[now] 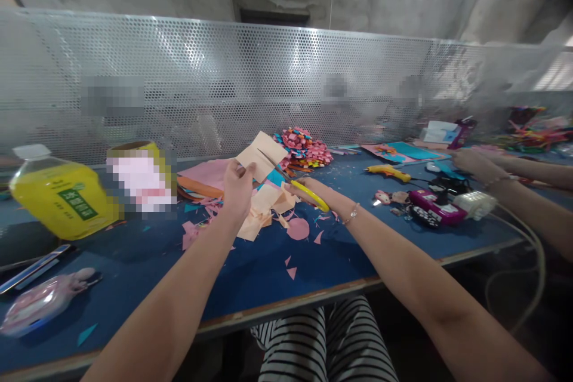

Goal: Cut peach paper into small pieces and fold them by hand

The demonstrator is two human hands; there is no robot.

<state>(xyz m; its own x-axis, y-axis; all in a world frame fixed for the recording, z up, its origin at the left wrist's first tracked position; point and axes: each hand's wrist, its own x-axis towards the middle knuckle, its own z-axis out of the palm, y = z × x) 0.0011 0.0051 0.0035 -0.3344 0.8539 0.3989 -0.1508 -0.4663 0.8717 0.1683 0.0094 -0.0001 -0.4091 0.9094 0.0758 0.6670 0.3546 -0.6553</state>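
Cream paper [255, 156], and it's up in the air over the blue tabletop [329, 262]: a flat, straight-edged piece, matte and pale, tilted with one corner high. Left hand [239, 182] has it pinched at the lower edge, thumb across the near face. Right hand [313, 186] is closed around the yellow handles of the scissors [316, 197], dark blades lying right across the paper! Below, cream offcuts [256, 218] pile beside a rounded pink piece [298, 228].
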